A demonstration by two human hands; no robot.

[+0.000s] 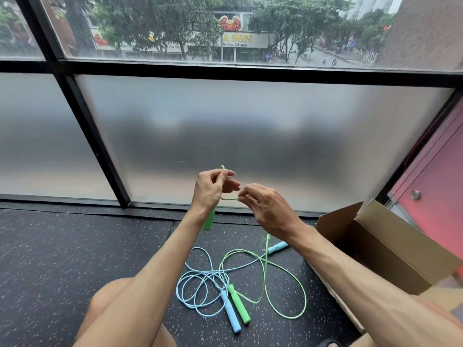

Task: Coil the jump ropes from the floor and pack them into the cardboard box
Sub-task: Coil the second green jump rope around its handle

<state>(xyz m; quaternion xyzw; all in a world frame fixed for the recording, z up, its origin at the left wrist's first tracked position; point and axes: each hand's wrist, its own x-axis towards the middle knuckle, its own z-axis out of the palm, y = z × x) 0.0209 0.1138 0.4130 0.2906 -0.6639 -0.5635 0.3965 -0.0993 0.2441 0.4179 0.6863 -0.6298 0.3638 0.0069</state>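
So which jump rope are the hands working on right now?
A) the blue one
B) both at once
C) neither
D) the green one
D: the left hand grips the green rope, one handle hanging below it, the right hand pinches its cord, and the blue rope lies on the floor.

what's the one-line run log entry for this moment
phase: coiling green jump rope | left hand: holds cord loop, handle hanging | right hand: pinches cord | blue jump rope: on floor | cardboard box: open
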